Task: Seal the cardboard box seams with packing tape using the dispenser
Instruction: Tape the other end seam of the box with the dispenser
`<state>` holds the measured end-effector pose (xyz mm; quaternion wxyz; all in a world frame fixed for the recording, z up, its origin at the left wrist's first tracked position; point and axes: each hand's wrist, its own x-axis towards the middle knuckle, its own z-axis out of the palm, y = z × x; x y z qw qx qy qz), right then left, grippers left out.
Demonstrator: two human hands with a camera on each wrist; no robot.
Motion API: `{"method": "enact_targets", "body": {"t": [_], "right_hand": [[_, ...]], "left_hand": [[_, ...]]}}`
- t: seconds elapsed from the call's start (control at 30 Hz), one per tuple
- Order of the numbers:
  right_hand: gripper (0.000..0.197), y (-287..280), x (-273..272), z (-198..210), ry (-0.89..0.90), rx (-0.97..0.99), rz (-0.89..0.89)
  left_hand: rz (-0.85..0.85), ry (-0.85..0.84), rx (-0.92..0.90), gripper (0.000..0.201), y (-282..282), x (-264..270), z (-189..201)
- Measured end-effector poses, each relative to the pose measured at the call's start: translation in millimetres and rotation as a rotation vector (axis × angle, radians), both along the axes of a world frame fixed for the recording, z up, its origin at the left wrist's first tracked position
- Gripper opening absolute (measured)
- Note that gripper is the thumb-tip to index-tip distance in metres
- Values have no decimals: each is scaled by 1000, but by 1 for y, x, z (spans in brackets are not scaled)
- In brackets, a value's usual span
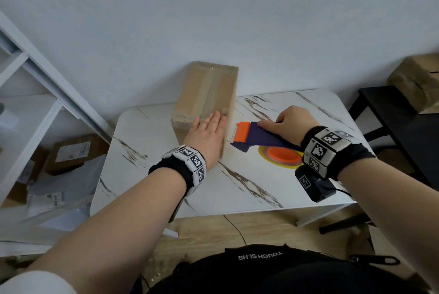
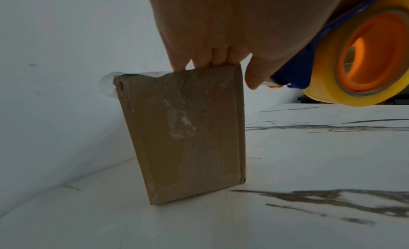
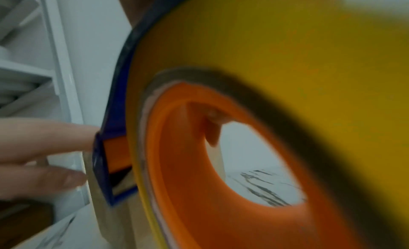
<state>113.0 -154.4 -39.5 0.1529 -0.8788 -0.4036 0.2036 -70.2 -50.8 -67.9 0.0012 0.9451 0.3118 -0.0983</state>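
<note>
Left hand lies flat, fingers straight, pressing the cardboard box top. Right hand grips the tape dispenser beside the box, above the table.

Left grip flat, fingers straight — right grip curled, clasping.

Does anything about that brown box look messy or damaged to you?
Yes. In the left wrist view, the cardboard box has a loose flap of clear tape sticking out past its top left corner, and that corner looks frayed. The tape on its near face is wrinkled. The left hand rests flat on top.
</note>
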Motion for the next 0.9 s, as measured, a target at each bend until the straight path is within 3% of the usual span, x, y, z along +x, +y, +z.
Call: {"method": "enact_targets", "body": {"t": [0.17, 0.3, 0.33, 0.4, 0.5, 0.73, 0.9], "right_hand": [[52, 26, -10, 16, -90, -68, 27], [12, 25, -26, -5, -408, -331, 202], [19, 17, -26, -18, -429, -366, 178], [35, 10, -22, -35, -328, -364, 79], [41, 11, -21, -47, -270, -340, 36], [20, 23, -30, -55, -250, -168, -54], [27, 21, -45, -70, -212, -78, -9]], "left_hand": [[-19, -1, 15, 64, -3, 4, 0], [39, -64, -29, 64, -1, -7, -6], [43, -72, -32, 64, 1, -9, -9], [39, -78, -13, 65, 6, -10, -10], [29, -79, -42, 61, 9, -6, -5], [25, -85, -16, 59, 12, -5, -10], [42, -93, -19, 59, 12, -4, -11]]}}
